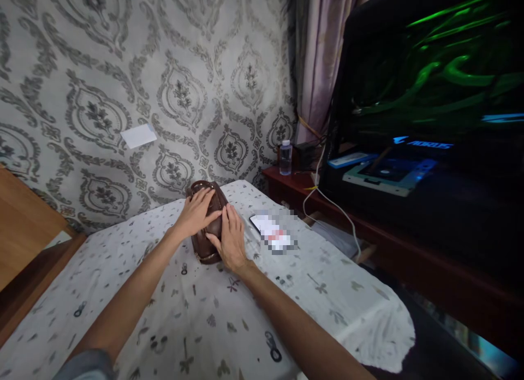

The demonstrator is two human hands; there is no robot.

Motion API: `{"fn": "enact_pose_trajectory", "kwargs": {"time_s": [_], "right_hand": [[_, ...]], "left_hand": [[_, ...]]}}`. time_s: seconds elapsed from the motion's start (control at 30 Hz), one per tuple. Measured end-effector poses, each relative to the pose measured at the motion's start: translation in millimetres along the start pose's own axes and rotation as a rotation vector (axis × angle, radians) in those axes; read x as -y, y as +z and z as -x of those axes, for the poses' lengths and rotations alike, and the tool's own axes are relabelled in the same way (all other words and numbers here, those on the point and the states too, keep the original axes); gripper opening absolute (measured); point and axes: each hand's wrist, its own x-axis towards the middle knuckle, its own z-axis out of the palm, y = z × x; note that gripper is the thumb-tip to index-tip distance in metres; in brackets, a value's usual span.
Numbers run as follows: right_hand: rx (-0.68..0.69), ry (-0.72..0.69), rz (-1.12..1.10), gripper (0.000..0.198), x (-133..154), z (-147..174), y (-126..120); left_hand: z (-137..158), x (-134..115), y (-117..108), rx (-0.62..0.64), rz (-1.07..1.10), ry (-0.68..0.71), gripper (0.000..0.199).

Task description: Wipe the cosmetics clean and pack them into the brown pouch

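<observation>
A small brown leather bag (212, 227) with a seam or zip line along its edges lies on the white patterned cloth (196, 314). My left hand (197, 211) rests over its far and left part, fingers stretched out and thumb reaching across the top. Along the right side lies my right hand (232, 238), fingers straight, its thumb spread over the near part of the bag. Both hands touch the bag, and their thumb and fingertips come close together near its middle. The bag's underside is hidden.
Right of the bag lies a phone (272, 232) with a lit, blurred screen. A clear bottle (285, 158) stands on the dark red desk (282, 186), near a large monitor (409, 96). A white cable (333, 202) hangs there. Wooden furniture (30, 232) borders the left; patterned wallpaper (180, 90) rises behind.
</observation>
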Motion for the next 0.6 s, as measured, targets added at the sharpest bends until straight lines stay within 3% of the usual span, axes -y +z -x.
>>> {"fn": "enact_pose_trajectory", "kwargs": {"time_s": [0.1,0.23,0.4,0.6], "right_hand": [[-0.014,-0.001,-0.016,0.079,0,0,-1],[-0.030,-0.014,-0.014,0.078,0,0,-1],[-0.033,-0.016,-0.023,0.076,0,0,-1],[-0.019,-0.010,-0.023,0.072,1,0,-3]], "left_hand": [[-15,15,-3,-0.042,0.076,0.022,0.053],[-54,41,-6,-0.097,0.048,-0.052,0.041],[-94,60,2,-0.012,-0.055,-0.056,0.022],[-103,57,2,0.064,-0.154,-0.030,0.014]]}}
